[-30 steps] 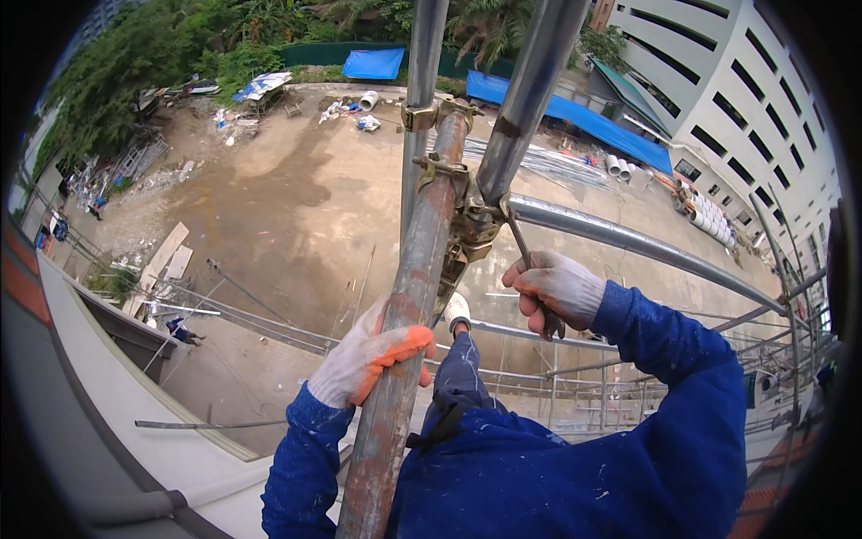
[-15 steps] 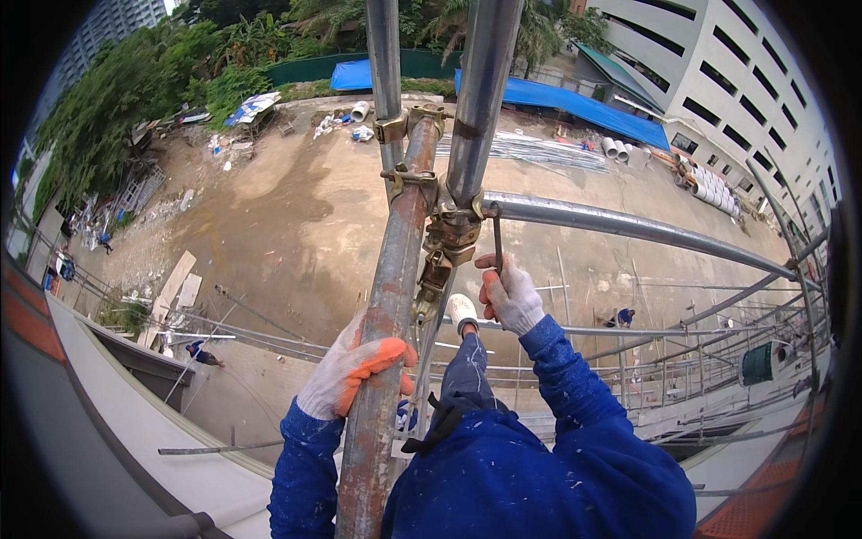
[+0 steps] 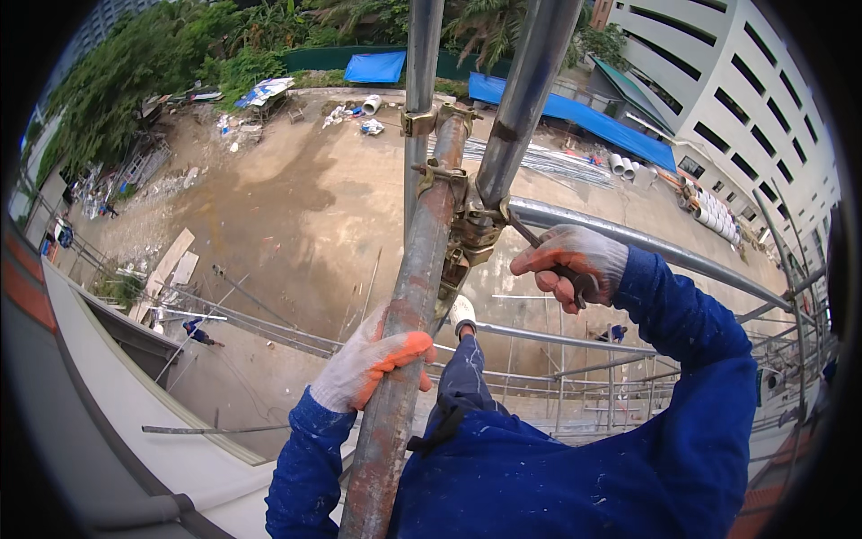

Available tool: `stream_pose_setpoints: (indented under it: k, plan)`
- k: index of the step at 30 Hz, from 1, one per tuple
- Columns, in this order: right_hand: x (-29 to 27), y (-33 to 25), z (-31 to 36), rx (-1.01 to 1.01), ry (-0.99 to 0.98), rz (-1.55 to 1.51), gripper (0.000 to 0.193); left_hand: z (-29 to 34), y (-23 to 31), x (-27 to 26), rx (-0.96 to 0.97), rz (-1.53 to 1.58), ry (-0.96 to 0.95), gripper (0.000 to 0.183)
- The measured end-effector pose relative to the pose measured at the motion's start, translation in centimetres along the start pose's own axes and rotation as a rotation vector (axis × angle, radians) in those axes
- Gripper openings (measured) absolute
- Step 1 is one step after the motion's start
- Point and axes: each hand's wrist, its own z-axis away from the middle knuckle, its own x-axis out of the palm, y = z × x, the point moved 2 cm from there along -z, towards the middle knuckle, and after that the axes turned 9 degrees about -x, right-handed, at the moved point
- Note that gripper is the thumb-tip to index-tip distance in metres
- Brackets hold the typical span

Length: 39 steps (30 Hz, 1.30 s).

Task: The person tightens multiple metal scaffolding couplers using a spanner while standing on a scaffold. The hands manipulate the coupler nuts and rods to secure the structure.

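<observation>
A rusty scaffold pipe [image 3: 413,301] slants up through the middle. My left hand [image 3: 364,364], in a white glove with orange-coated fingers, is wrapped around its lower part. My right hand [image 3: 579,256], gloved alike, grips a dark wrench [image 3: 525,230]. The wrench's far end meets a scaffold coupler [image 3: 483,216] at the pipe joint, and its other end shows below my fingers. Several brassy clamps cluster there, around the rusty pipe and a grey upright pipe [image 3: 528,94]. A thinner upright [image 3: 424,72] stands to the left.
From the joint a grey horizontal pipe [image 3: 655,248] runs right to more scaffolding [image 3: 799,305]. My white shoe [image 3: 462,311] shows high above the ground. Far below are a person [image 3: 199,332] at left and another [image 3: 617,333] at right. A pale ledge [image 3: 180,409] lies lower left.
My right hand has swung the wrench from hanging downward to pointing out to the right. My left hand stays on the pipe; the whole view has shifted slightly.
</observation>
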Motion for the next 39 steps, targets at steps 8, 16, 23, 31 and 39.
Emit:
stream_pose_setpoints:
  k: [8,16,23,31,39]
  plan:
    - [0.8,13.6,-14.0,-0.970,0.954,0.935,0.022,0.2,0.4,0.0,-0.001,-0.008,-0.014,0.055]
    - [-1.2,16.0,-10.8,-0.737,0.611,0.169,0.031,-0.8,-0.8,-1.0,0.029,0.101,-0.113,0.061]
    - [0.6,13.1,-9.1,-0.709,0.594,0.100,0.043,-2.1,-1.6,-1.9,0.178,-0.103,-0.087,0.070]
    - [0.7,11.3,-7.7,-0.782,0.583,0.124,0.052,-1.7,-1.0,-1.4,0.188,0.085,-0.172,0.068]
    - [0.7,10.9,-7.5,-0.770,0.605,0.064,0.051,-1.4,-0.8,-1.2,0.231,0.071,-0.160,0.066]
